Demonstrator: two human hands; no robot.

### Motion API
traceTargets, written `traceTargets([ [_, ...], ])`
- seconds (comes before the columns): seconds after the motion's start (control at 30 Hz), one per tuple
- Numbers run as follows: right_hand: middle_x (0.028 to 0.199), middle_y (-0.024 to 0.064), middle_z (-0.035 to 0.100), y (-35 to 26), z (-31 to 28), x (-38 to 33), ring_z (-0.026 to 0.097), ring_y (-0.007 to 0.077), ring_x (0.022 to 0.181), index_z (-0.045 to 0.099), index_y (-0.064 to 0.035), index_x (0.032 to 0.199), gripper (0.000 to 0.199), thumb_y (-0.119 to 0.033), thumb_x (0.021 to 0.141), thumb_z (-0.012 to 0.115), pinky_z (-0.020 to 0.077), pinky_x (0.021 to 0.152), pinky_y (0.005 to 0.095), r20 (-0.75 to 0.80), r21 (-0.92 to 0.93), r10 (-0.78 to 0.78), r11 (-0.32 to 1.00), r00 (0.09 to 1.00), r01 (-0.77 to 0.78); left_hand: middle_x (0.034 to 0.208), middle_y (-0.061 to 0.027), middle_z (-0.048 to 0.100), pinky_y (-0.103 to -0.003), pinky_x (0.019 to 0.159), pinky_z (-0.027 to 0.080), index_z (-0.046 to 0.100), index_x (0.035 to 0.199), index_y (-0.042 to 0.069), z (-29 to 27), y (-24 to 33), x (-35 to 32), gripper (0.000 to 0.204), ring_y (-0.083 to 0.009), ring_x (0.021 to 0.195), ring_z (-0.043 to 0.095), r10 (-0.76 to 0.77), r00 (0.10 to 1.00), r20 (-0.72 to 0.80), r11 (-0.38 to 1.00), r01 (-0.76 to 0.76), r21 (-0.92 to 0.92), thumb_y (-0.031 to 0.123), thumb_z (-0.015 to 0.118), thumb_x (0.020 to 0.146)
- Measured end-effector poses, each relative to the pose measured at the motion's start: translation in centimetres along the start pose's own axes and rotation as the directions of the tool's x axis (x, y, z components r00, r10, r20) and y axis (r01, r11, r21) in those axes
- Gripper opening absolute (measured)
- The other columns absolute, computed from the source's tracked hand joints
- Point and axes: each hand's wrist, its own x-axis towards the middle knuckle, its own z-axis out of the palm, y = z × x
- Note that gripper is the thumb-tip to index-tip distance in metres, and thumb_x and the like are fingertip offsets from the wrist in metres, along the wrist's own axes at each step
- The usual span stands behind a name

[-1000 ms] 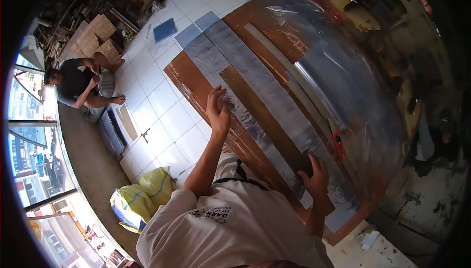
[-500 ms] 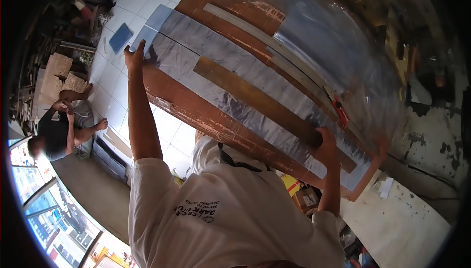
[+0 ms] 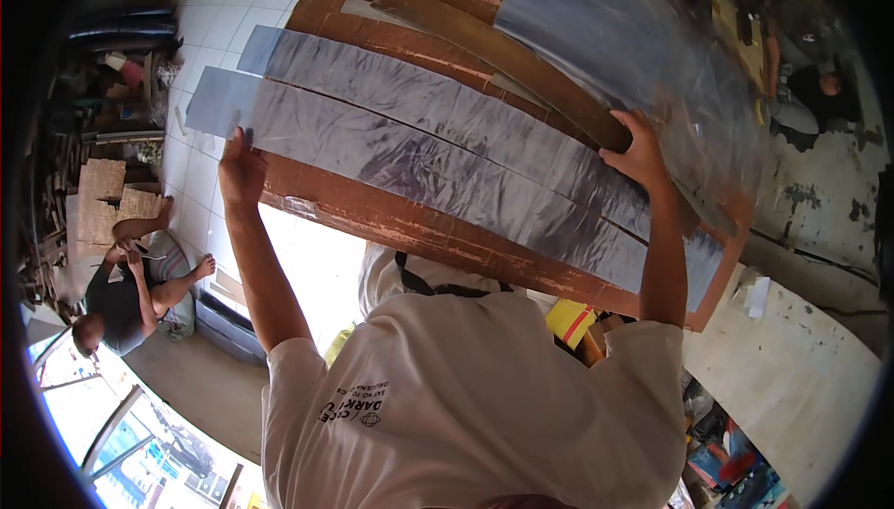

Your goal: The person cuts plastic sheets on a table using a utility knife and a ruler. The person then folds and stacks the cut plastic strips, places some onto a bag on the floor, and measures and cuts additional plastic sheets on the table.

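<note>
Two long bluish see-through strips lie side by side on a brown, scuffed tabletop [image 3: 335, 202], a narrow dark gap between them. My left hand [image 3: 243, 169] pinches the near edge of the near strip [image 3: 372, 150] close to its left end, which juts past the table edge. The far strip [image 3: 400, 81] lies just beyond it. My right hand [image 3: 640, 150] grips the right part of a long, flat brown bar [image 3: 503, 53], thumb on the near side. That bar rests beyond both strips, partly over a thinner grey strip [image 3: 372, 12].
Clear plastic sheeting [image 3: 596, 34] covers the table's far right. A pale worktop [image 3: 782, 360] stands at the right. On the left, a person [image 3: 130, 295] sits near stacked wood pieces [image 3: 102, 197]. A yellow package [image 3: 570, 323] lies below the table's near edge.
My right hand has carried the brown bar off the strips to the far side. My left hand has closed on the near strip, which now sticks out farther left than the other.
</note>
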Motion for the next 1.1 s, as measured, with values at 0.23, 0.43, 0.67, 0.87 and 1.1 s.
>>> traceTargets([
  [0.23, 0.114, 0.0151, 0.058, 0.3, 1.1, 0.4, 0.057, 0.0331, 0.108, 0.061, -0.0033, 0.122, 0.065, -0.014, 0.061, 0.08, 0.046, 0.092, 0.0403, -0.073, -0.073, -0.032, 0.997, 0.997, 0.027, 0.114, -0.0066, 0.062, -0.041, 0.081, 0.061, 0.047, 0.133, 0.011, 8.5, -7.6, -7.1, 0.043, -0.0237, 0.106, 0.064, -0.119, 0.993, 0.028, 0.974, 0.111, 0.198, 0.001, 0.057, 0.093],
  [0.43, 0.114, 0.0142, 0.06, -1.3, 1.3, 0.7, 0.056, 0.0332, 0.11, 0.061, -0.0061, 0.125, 0.067, -0.009, 0.062, 0.08, 0.0461, 0.093, 0.0409, -0.07, -0.201, 0.056, 0.977, 0.996, -0.07, 0.123, -0.0092, 0.058, -0.039, 0.089, 0.055, 0.045, 0.136, 0.009, 9.3, -11.3, -9.7, 0.048, -0.0207, 0.104, 0.063, -0.056, 0.992, -0.109, 0.997, 0.061, 0.042, -0.006, 0.054, 0.091],
  [0.67, 0.109, 0.0131, 0.061, -6.2, 2.9, 1.3, 0.06, 0.0304, 0.102, 0.064, -0.0081, 0.115, 0.039, -0.012, 0.078, 0.075, 0.0487, 0.087, 0.0395, -0.18, -0.231, -0.005, 0.972, 0.984, -0.038, 0.113, -0.0064, 0.066, -0.038, 0.085, 0.056, 0.058, 0.119, 0.007, 10.6, -13.2, -11.7, 0.025, -0.0209, 0.106, 0.063, -0.315, 0.949, -0.014, 0.948, 0.314, -0.051, 0.006, 0.06, 0.094],
  [0.87, 0.067, 0.0052, 0.059, -10.9, 11.4, 4.2, 0.06, 0.0236, 0.057, 0.061, -0.009, 0.078, 0.016, -0.018, 0.083, 0.073, 0.0472, 0.052, 0.0362, -0.182, 0.026, -0.094, 0.995, 0.979, 0.101, 0.112, -0.0024, 0.063, -0.032, 0.076, 0.056, 0.056, 0.124, 0.006, 13.2, -16.5, -13.1, 0.039, -0.0177, 0.096, 0.063, -0.584, 0.81, -0.048, 0.803, 0.585, 0.11, 0.015, 0.071, 0.089],
  [1.1, 0.063, 0.0059, 0.057, -10.3, 13.6, 4.9, 0.059, 0.0249, 0.055, 0.057, -0.0109, 0.076, 0.026, -0.03, 0.086, 0.07, 0.0463, 0.05, 0.0365, -0.21, -0.292, -0.185, 0.949, 0.96, 0.118, 0.111, -0.0072, 0.061, -0.034, 0.085, 0.051, 0.055, 0.126, 0.002, 17.8, -18.4, -15.5, 0.049, -0.0219, 0.096, 0.061, -0.492, 0.854, -0.168, 0.769, 0.517, 0.377, 0.012, 0.076, 0.083],
])
